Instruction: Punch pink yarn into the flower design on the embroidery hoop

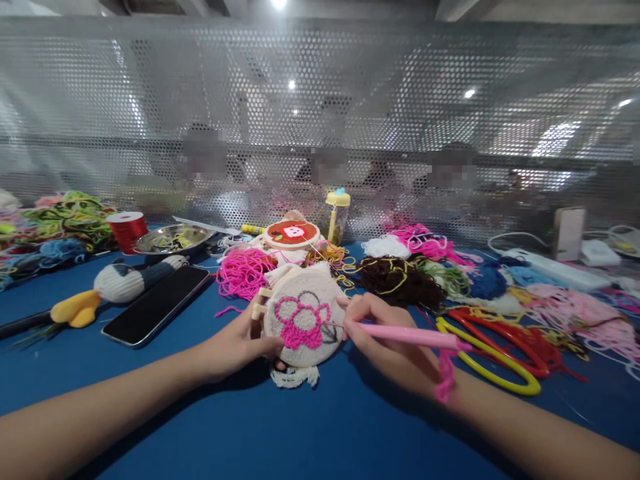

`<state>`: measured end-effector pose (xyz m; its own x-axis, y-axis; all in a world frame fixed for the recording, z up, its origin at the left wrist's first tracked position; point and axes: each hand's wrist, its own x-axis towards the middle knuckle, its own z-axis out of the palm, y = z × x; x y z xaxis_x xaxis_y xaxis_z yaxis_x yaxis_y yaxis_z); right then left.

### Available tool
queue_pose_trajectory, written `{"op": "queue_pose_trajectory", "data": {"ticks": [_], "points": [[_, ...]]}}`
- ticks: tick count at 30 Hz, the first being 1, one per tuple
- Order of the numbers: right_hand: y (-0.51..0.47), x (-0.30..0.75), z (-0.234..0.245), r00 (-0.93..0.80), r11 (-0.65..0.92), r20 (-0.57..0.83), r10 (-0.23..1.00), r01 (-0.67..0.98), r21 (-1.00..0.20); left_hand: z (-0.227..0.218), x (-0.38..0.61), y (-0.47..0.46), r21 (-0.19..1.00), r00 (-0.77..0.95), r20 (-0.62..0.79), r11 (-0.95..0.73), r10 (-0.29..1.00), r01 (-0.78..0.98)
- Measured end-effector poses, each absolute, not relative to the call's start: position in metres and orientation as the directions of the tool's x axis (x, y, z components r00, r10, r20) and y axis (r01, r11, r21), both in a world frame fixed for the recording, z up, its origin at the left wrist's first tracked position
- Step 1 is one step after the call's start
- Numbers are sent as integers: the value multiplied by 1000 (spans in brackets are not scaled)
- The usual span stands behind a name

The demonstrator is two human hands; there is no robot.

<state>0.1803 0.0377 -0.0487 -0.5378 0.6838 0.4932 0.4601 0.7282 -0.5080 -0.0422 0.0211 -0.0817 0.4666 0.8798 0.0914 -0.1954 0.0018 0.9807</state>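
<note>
My left hand (250,343) grips an embroidery hoop (327,350) at its left edge, the thumb lying over the front of the cloth. A flower in bright pink yarn (301,337) covers part of the pale cloth, its lower petals thick with loops and its upper ones only outlined. Dark drawn lines mark a leaf and a petal. In my right hand (373,327) is a pink punch needle (410,335), held like a pen, its thin metal tip at the flower's right side. Pink yarn hangs from the handle's rear end. Frayed cloth sticks out below the hoop.
Behind the hoop lie a pink yarn pile (245,272), a second hoop with red work (293,233) and a clear bottle (339,217). A phone (157,305) rests at left. Yellow-handled (490,357) and red-handled tools (505,340) and yarn heaps lie at right.
</note>
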Motion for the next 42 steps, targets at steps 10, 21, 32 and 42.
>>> {"op": "queue_pose_trajectory", "data": {"ticks": [10, 21, 32, 42], "points": [[35, 175, -49, -601, 793, 522, 606, 509, -334, -83, -42, 19, 986, 442, 100, -31, 891, -161], [54, 169, -62, -747, 944, 648, 150, 303, 131, -84, -43, 17, 985, 464, 174, -149, 868, -91], [53, 168, -82, -705, 924, 695, 143, 346, 162, -82, -43, 18, 988, 478, 154, -118, 865, -104], [25, 167, -76, -689, 942, 643, 335, 233, -241, -81, -46, 21, 973, 443, 36, 70, 896, -221]]}}
